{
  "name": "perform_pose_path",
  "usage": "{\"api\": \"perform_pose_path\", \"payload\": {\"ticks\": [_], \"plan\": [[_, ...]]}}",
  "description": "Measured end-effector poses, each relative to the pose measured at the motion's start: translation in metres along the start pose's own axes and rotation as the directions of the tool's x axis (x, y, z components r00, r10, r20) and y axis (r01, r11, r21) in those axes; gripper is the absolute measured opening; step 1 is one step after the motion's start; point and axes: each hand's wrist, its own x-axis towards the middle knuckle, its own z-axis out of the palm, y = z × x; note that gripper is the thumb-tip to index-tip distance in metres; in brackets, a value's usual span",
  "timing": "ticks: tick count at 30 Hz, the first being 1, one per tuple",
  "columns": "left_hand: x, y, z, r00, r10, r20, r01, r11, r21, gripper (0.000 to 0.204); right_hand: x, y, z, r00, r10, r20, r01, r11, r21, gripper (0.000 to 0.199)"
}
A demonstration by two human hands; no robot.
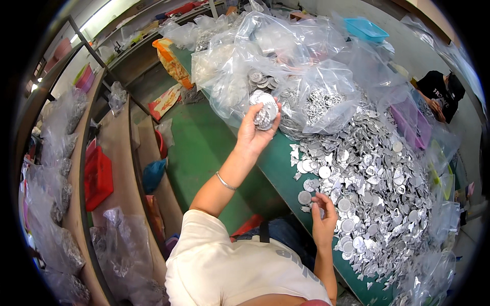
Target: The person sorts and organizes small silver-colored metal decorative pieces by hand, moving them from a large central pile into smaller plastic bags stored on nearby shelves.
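Observation:
My left hand is raised at the table's left edge, its fingers closed round a handful of round silver metal discs with raised patterns. Right behind it, more discs show in the mouth of a clear plastic bag. My right hand is low at the near edge of a big heap of flat silver metal pieces. Its fingers are bent, with the thumb apart from them, and nothing shows in them. A few loose discs lie just beside those fingertips on the green tabletop.
Clear bags of metal pieces crowd the table's far end, near a blue basket. A purple basket stands at the right, where another person works. Shelves with bags and a red bin line my left.

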Motion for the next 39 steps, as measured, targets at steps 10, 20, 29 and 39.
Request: {"api": "perform_pose_path", "payload": {"ticks": [10,20,29,39], "plan": [[-0.081,-0.086,-0.003,0.82,-0.556,-0.136,0.569,0.816,0.096,0.036,0.027,-0.013,0.003,0.964,-0.258,-0.063,0.245,0.955,-0.165,0.031],[-0.101,-0.126,-0.012,0.705,-0.628,-0.33,0.673,0.738,0.033,0.024,0.037,-0.003,-0.012,0.972,-0.113,-0.208,0.118,0.993,0.015,0.014],[-0.11,-0.135,-0.042,0.818,-0.569,-0.082,0.575,0.81,0.118,0.021,0.032,-0.006,-0.021,0.994,-0.102,-0.027,0.091,0.955,-0.282,0.014],[-0.132,-0.127,-0.022,0.831,-0.495,-0.252,0.52,0.853,0.04,0.031,0.024,-0.021,0.008,0.99,-0.127,-0.064,0.102,0.949,-0.299,0.01]]}}
